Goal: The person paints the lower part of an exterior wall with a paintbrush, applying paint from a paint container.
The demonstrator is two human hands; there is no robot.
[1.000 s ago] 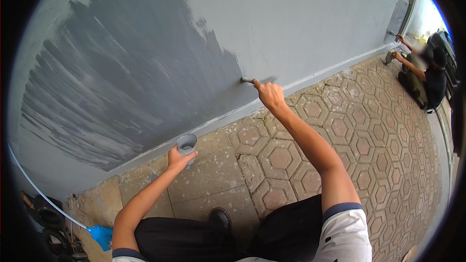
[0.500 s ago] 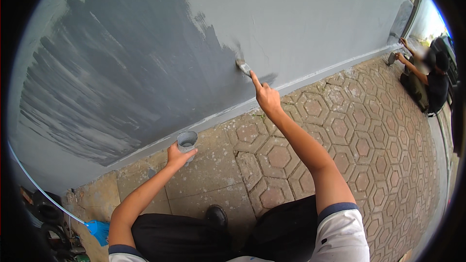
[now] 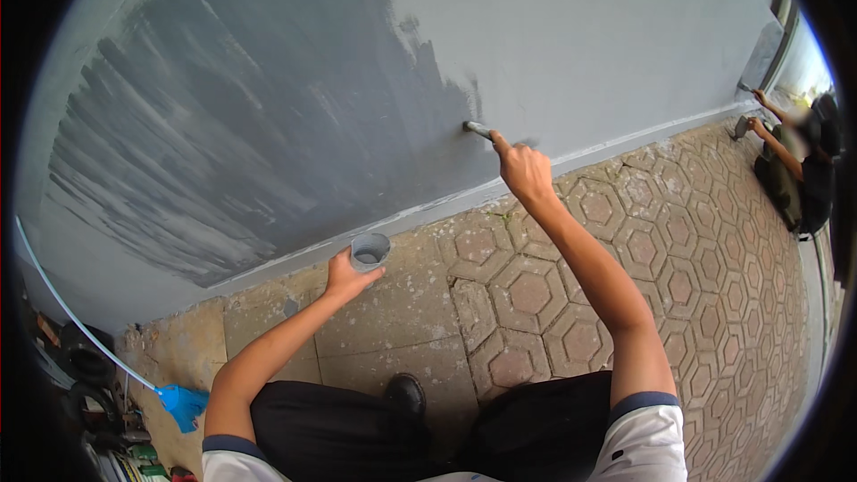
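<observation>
My right hand (image 3: 525,170) is closed around the handle of a paintbrush (image 3: 479,130). The bristles touch the wall (image 3: 571,45) at the right border of a dark grey painted patch (image 3: 312,107); beyond it the wall is lighter grey. Streaky strokes mark the patch's left side. In my left hand (image 3: 350,275) I grip a grey, paint-smeared cup (image 3: 370,250), its mouth facing up. Some grey paint shows inside. The cup is held over the ground, close to the foot of the wall.
A pale ledge (image 3: 607,148) runs along the wall's base. Hexagonal pavers (image 3: 527,290) cover the ground at right, flat slabs (image 3: 384,321) nearer me. At far right a crouching person (image 3: 794,161) holds a brush to the wall. A blue plastic object (image 3: 183,406) and tyres lie lower left.
The brush has shifted against the wall and is tilted flatter, its bristles now pointing left. My view has turned slightly left, so the wall, cup and person appear farther right.
</observation>
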